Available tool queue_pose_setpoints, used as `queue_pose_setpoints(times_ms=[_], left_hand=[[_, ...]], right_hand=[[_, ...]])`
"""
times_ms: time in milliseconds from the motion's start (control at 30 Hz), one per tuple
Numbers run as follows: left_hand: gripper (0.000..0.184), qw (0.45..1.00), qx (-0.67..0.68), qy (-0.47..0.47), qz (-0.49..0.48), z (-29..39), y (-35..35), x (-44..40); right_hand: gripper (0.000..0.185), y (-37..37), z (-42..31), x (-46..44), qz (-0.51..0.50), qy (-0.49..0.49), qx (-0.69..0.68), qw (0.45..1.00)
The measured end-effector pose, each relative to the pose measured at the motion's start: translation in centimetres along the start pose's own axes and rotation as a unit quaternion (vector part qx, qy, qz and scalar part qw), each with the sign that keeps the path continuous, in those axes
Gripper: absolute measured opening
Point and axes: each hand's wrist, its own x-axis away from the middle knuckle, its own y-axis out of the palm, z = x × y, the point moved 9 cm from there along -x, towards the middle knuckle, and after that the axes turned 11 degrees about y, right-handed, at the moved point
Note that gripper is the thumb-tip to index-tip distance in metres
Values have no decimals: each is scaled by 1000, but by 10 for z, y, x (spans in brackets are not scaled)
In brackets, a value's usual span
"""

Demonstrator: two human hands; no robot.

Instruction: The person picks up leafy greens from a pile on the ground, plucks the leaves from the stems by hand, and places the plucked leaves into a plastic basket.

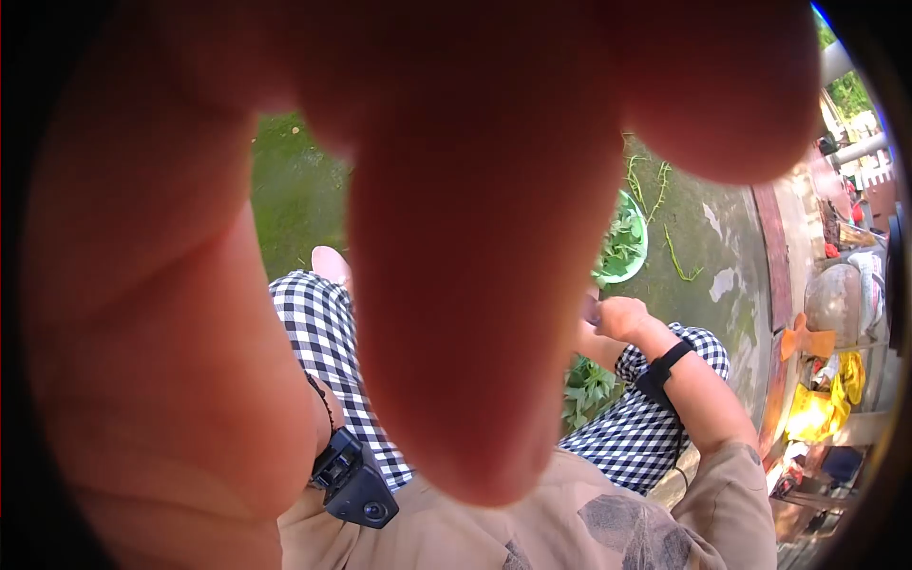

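Note:
My left hand [190,361] is raised right before the lens, large and blurred. Its fingers hang down apart, hiding much of the middle, and nothing shows in them. On that wrist sits a black camera device [356,480]. My right hand [622,318] is closed above my right thigh, wearing a black wrist strap [665,370]. A small dark piece shows at its fingers, mostly hidden behind my left finger. Just beyond it stands a light green basin [644,249] of green leaves [622,237]. More leafy greens [589,389] lie below my right hand, between my checkered legs.
Loose green stems [679,255] are scattered on the mossy ground [727,304] to the right of the basin. Along the right edge are a raised reddish ledge [774,247], a yellow bag [822,408], an orange piece [807,340] and a rounded grey object [834,302].

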Motion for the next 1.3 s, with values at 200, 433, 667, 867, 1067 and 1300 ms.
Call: queue_pose_setpoints(times_ms=[200, 433, 667, 867, 1067, 1300], left_hand=[[49, 999, -28, -28, 18, -4, -11, -9], [45, 995, -49, -70, 44, -17, -28, -16], [42, 977, -86, -115, 155, -35, -74, -3], [40, 883, -116, -268, 369, -90, -142, 43], [24, 837, -149, -440, 289, -144, -151, 112], [22, 817, -197, -526, 127, -176, -122, 148]], right_hand=[[28, -78, -108, -22, 190, -139, -306, 922], [29, -75, -164, -84, 204, -68, -257, 942], [19, -64, -179, -118, 227, -56, -240, 942], [21, -101, -157, -101, 218, -32, -266, 938], [22, -198, -89, -16, 342, -110, -313, 879], [15, -192, 19, 44, 173, -132, -674, 706]])
